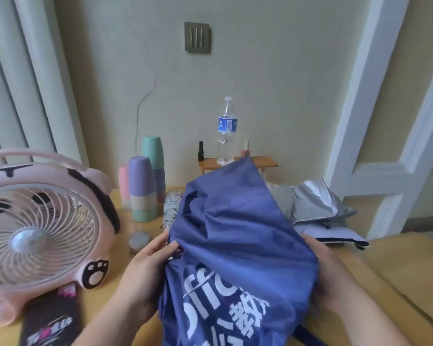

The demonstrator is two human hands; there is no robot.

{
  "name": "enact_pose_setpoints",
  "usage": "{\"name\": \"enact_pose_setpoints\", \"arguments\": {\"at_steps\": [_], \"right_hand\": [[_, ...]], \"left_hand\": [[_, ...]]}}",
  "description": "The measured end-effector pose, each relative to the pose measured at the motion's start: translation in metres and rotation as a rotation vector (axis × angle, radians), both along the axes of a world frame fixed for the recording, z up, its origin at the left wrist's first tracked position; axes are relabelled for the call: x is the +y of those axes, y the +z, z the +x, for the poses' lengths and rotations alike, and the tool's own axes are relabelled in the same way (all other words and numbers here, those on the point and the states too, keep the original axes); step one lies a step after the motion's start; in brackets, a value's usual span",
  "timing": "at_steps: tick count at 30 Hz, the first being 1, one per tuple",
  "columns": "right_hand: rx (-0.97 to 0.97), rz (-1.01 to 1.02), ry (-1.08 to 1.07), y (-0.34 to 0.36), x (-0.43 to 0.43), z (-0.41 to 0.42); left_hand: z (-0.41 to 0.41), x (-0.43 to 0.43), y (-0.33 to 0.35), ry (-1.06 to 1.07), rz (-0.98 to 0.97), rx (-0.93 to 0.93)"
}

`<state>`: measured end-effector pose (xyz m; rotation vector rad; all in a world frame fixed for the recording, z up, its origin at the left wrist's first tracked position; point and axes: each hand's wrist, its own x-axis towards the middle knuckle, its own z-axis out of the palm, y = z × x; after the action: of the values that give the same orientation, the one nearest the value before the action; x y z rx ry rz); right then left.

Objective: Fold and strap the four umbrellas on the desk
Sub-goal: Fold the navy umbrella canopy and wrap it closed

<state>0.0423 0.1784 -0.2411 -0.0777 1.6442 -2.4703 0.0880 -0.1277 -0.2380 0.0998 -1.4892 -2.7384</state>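
Note:
A blue umbrella (235, 236) with white lettering fills the middle of the view, its loose fabric bunched and pointing away from me over the desk (398, 265). My left hand (145, 273) pinches the fabric's left edge with thumb and fingers. My right hand (333, 280) grips the bundle from the right side. Behind it on the right lies a silver-and-black umbrella (323, 211), crumpled open. A pale patterned umbrella (169, 208) lies folded just left of the blue one, mostly hidden. A fourth umbrella is not visible.
A pink desk fan (40, 221) stands at the left with a dark printed card (50, 320) in front. Stacked pastel cups (143, 186) and a small jar (138, 240) sit behind my left hand. A water bottle (226, 131) and nail-polish bottles stand on a small wooden shelf (265, 161).

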Motion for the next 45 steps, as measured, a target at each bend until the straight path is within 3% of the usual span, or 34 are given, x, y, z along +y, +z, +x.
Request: {"name": "enact_pose_setpoints", "arguments": {"at_steps": [2,6,8,11,14,20,23,26,29,30,31,32,33,34,37,40,43,45], "right_hand": [[0.02,0.029,0.034,-0.001,-0.001,0.005],[0.17,0.461,0.058,0.016,0.001,0.017],[0.181,0.527,0.015,0.021,0.001,0.019],[0.202,0.523,-0.08,0.018,0.0,0.016],[0.246,0.459,-0.187,0.014,-0.002,0.014],[0.335,0.31,-0.266,0.016,-0.001,0.014],[0.361,0.261,-0.284,0.02,-0.006,0.023],[0.468,0.344,-0.33,0.027,-0.005,0.035],[0.755,0.495,-0.389,0.041,-0.004,0.045],[0.887,0.591,-0.403,0.044,-0.003,0.048],[0.983,0.665,-0.397,0.043,-0.001,0.049],[0.999,0.719,-0.342,0.043,0.001,0.049],[0.943,0.735,-0.256,0.044,0.002,0.047],[0.86,0.769,-0.18,0.044,0.002,0.045],[0.858,0.934,-0.124,0.027,0.001,0.031],[0.886,0.96,-0.115,0.021,-0.002,0.025],[0.806,0.985,-0.163,0.017,0.003,0.021],[0.731,1.106,-0.165,0.014,0.007,0.02]], "left_hand": [[0.0,-0.001,0.002,0.038,-0.062,0.031],[-0.007,-0.003,0.007,0.094,-0.263,0.011],[-0.009,-0.013,0.007,0.036,-0.273,-0.031],[-0.009,-0.034,0.011,-0.149,-0.228,-0.081],[-0.009,-0.042,0.019,-0.18,-0.285,-0.097],[0.002,-0.028,0.037,-0.209,-0.428,0.083],[0.005,-0.02,0.039,-0.197,-0.337,0.126],[0.014,-0.01,0.052,-0.238,-0.149,0.173],[0.028,-0.007,0.065,-0.332,-0.016,0.206],[0.032,-0.004,0.075,-0.287,-0.06,0.236],[0.037,-0.006,0.077,-0.238,0.015,0.249],[0.04,-0.005,0.079,-0.127,0.016,0.266],[0.036,-0.008,0.072,0.088,-0.133,0.318],[0.027,-0.009,0.066,0.036,-0.245,0.328],[0.024,-0.005,0.061,0.108,-0.23,0.221],[0.019,0.003,0.055,-0.006,-0.282,0.158],[0.012,-0.001,0.043,0.047,-0.287,0.1],[0.008,-0.004,0.04,0.049,-0.26,0.031]]}}
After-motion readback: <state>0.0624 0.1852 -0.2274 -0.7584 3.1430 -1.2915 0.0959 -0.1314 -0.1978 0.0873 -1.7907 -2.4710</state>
